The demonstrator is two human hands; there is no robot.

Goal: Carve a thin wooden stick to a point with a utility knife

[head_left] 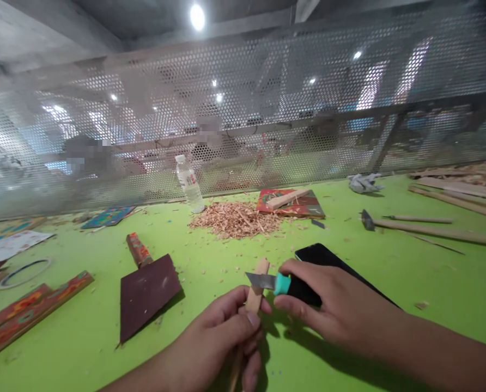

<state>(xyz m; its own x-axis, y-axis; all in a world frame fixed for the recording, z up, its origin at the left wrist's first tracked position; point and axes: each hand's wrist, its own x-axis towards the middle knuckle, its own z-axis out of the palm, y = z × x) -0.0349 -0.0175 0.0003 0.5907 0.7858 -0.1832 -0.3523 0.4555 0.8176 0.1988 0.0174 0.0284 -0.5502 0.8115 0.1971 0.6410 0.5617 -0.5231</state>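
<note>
My left hand [230,332] is closed around a slim wooden piece [254,298], whose narrow end points up and away from me. In my right hand [328,305] is a utility knife [284,285] with a black and teal handle. Its blade lies across the wooden piece near the upper end, tip pointing left. A black phone [319,253] lies partly hidden behind my right hand. Beyond both hands, wood shavings [237,219] form a pile on the green table [210,264].
Dark sandpaper [149,296] and painted wood strips [34,310] lie left. A water bottle [189,185] stands behind, beside a painted board [314,204]. At right are a hammer [410,224], crumpled paper [364,183] and wood strips [459,198]. A perforated metal screen [243,120] borders the back.
</note>
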